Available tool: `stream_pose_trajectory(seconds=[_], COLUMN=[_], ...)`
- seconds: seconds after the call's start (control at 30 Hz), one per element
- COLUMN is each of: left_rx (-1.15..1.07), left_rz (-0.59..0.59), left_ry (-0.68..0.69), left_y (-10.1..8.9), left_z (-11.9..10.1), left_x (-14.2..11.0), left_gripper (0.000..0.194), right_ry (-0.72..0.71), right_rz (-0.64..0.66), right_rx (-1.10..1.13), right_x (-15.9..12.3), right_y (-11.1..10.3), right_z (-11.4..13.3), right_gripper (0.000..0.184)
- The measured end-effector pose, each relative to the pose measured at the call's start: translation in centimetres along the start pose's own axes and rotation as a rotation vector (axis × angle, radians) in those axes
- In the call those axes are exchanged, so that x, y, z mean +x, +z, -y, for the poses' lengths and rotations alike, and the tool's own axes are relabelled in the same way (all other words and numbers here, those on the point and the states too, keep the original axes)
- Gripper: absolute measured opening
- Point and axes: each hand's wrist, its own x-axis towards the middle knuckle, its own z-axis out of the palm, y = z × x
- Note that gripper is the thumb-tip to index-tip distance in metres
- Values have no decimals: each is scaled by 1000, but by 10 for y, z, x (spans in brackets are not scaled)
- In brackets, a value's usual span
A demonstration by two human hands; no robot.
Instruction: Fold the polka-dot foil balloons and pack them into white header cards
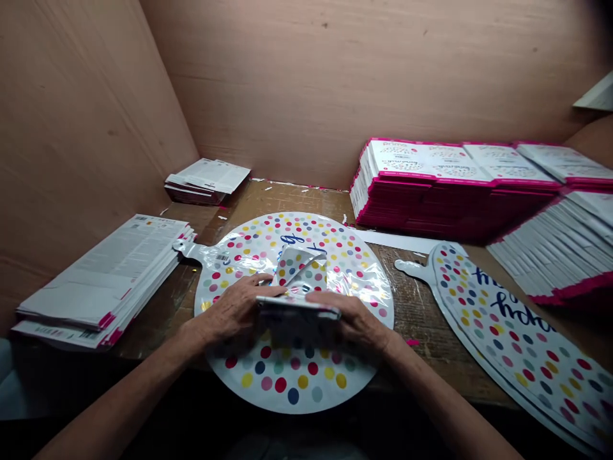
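A round foil balloon [292, 383] with multicoloured polka dots and blue lettering lies flat on the workbench, its tab pointing left. Its upper part looks folded over into a shiny flap [297, 271]. My left hand [234, 313] and my right hand [352, 322] meet above the balloon's middle. Between them they grip a folded, silvery foil bundle [299, 316], its edge pressed between my fingers. Part of the lettering is hidden by the fold and my hands.
A second dotted foil balloon [517, 338] lies to the right on the wooden workbench [412, 306]. Behind it are stacks of pink-edged packaging [454, 185]. Printed white sheets [103, 281] are piled at left, with a smaller pile [205, 181] behind. Cardboard walls [311, 83] enclose the back and left.
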Motion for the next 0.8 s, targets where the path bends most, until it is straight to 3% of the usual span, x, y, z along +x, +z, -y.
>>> stream_pose_trajectory(seconds=[0.07, 0.13, 0.2, 0.3, 0.37, 0.47, 0.53, 0.63, 0.73, 0.8], left_rx=[-113, -180, -163, 3, 127, 254, 296, 301, 241, 183], left_rz=[-75, -176, -246, -308, -312, -282, -253, -240, -321, -442], left_ry=[-141, -366, -582, -791, -833, -835, -827, -808, -769, -745], left_y=[-1, 0, 6, 18, 25, 34, 37, 38, 35, 32], left_z=[-4, -10, -17, -27, -33, -35, -33, -30, -29, -29], left_x=[6, 16, 27, 39, 42, 44, 45, 44, 36, 29], left_gripper=[33, 28, 31, 29, 31, 33, 31, 30, 31, 36], right_ry=[289, 520, 665, 797, 823, 815, 703, 499, 480, 476], right_rz=[-228, -363, -349, -168, -82, -77, -39, 137, 236, 252], right_rx=[86, 38, -124, -451, -563, -634, -691, -683, -616, -576], right_x=[12, 28, 46, 70, 83, 105, 123, 150, 159, 148], right_y=[5, 8, 9, 6, 2, -1, -2, -4, -10, -13], right_z=[-9, -13, -14, -13, -14, -13, -12, -9, -7, -2], right_gripper=[37, 39, 37, 39, 42, 37, 35, 37, 26, 20])
